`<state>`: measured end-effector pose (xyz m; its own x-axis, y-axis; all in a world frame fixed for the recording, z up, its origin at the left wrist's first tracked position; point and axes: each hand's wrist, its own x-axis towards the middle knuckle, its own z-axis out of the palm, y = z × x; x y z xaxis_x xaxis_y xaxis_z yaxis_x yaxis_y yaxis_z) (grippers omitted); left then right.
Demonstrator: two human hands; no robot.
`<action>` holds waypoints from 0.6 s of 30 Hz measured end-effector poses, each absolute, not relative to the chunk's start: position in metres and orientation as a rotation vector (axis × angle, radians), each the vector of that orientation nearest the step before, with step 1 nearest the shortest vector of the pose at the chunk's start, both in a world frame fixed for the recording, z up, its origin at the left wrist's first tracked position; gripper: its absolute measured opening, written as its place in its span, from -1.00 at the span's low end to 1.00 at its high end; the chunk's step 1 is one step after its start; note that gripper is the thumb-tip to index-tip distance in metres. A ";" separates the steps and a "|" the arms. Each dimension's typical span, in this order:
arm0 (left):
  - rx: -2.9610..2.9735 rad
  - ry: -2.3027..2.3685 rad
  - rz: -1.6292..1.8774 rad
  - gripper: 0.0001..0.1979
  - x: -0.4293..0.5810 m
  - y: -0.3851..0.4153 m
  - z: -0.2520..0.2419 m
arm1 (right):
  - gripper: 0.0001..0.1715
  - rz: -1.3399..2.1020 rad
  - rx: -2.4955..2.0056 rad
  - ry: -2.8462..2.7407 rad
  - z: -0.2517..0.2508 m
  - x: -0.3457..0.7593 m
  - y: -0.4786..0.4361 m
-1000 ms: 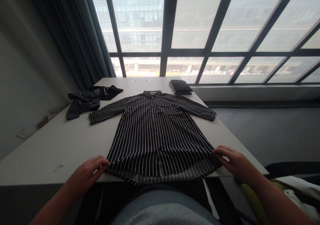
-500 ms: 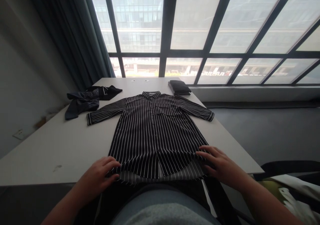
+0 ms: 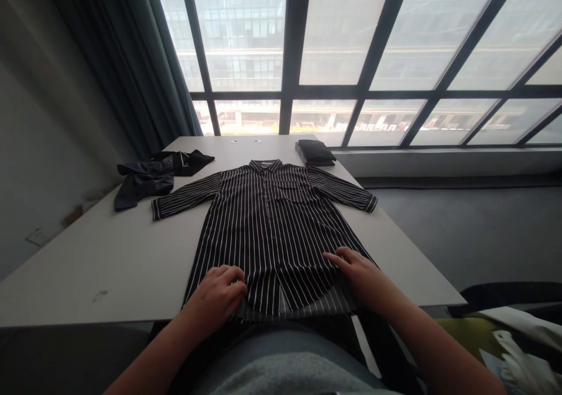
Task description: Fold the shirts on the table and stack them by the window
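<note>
A black shirt with white stripes [image 3: 272,219] lies flat and face up on the white table [image 3: 109,260], sleeves spread to both sides, collar away from me. My left hand [image 3: 217,295] rests on the lower hem left of the button line, fingers curled against the cloth. My right hand [image 3: 357,272] lies flat on the hem to the right, fingers stretched out. The hem hangs slightly over the table's near edge.
A crumpled dark garment [image 3: 153,175] lies at the table's far left. A folded dark stack [image 3: 315,152] sits at the far edge by the window. A dark curtain [image 3: 144,73] hangs at left. A chair with light things [image 3: 504,336] stands at lower right.
Both hands have slid inward along the hem from the shirt's outer bottom corners toward its middle. The shirt's lower edge has drawn in slightly.
</note>
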<state>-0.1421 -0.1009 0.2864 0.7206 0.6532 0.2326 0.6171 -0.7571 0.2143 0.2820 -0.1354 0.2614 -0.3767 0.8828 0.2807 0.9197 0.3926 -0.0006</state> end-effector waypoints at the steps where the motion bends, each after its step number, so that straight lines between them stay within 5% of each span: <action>1: 2.766 1.033 0.481 -0.84 -0.142 -0.102 0.290 | -0.08 -0.234 -1.566 -2.391 0.263 0.283 -0.136; 9: 2.420 0.979 0.466 -0.82 -0.155 -0.103 0.318 | -0.66 -0.177 -1.253 -2.377 0.290 0.281 -0.141; 18: 2.294 0.992 0.211 -0.76 -0.157 -0.092 0.328 | -0.70 0.440 -1.356 -2.527 0.322 0.270 -0.144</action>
